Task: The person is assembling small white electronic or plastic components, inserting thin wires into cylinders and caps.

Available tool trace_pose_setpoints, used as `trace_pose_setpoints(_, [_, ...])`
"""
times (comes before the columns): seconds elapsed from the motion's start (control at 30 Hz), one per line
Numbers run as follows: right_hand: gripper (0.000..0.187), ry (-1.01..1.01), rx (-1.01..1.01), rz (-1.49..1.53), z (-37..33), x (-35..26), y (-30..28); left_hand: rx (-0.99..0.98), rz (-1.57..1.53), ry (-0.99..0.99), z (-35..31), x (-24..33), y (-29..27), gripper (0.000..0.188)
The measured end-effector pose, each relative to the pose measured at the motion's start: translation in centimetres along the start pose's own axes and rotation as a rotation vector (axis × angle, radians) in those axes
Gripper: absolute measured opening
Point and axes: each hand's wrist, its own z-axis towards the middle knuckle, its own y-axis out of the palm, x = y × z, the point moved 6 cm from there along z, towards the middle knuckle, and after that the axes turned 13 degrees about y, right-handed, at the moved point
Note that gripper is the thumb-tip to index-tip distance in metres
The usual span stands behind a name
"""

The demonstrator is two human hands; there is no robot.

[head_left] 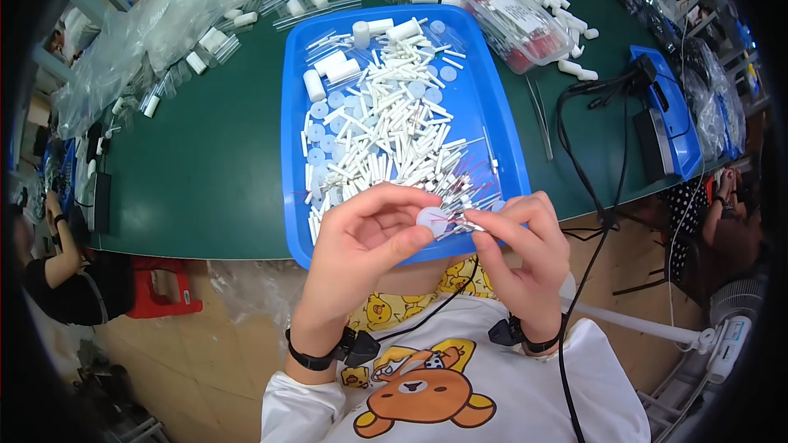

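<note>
Left hand (pixel 361 234): one disc (pixel 425 216), pinched, above the tray's (pixel 483 107) near end. Right hand (pixel 529 258): fingertips narrow, seemingly on red wires (pixel 444 220) at the disc. Step, we judge: fitting wires to disc; next move calls for a steady disc and fine pinch.

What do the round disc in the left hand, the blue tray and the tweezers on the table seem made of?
Disc: probably plastic or silicone; it looks pale, smooth and translucent.
Tray: likely moulded plastic, evenly blue with rounded corners and a soft sheen.
Tweezers: probably metal, judging by their thin, greyish arms; finish unclear.
</note>
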Motion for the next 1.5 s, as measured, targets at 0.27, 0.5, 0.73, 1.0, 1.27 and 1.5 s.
trace_pose_setpoints(0.27, [0.031,-0.104,-0.013,-0.06,-0.1,-0.4,0.3,0.01,-0.169,0.009,-0.3,-0.3,-0.2,0.028])
trace_pose_setpoints(0.5, [0.03,-0.128,-0.001,-0.106,0.1,-0.6,0.0,-0.047,-0.039,0.11,-0.3,0.1,-0.4,0.031])
trace_pose_setpoints(0.73, [0.029,-0.134,0.0,-0.124,0.2,-0.7,-0.1,-0.071,-0.003,0.131,-0.5,0.1,-0.4,0.032])
trace_pose_setpoints(1.0, [0.029,-0.143,0.008,-0.157,0.0,-0.7,0.1,-0.049,-0.036,0.038,-0.6,-0.1,-0.3,0.033])
trace_pose_setpoints(1.27, [0.039,-0.248,-0.06,-0.214,-0.5,-1.3,0.4,-0.029,0.003,0.111,-0.5,-0.2,-1.0,0.032])
trace_pose_setpoints(1.5, [0.04,-0.238,-0.051,-0.241,-0.6,-1.6,0.4,-0.042,0.018,0.1,-0.7,-0.1,-1.2,0.033])
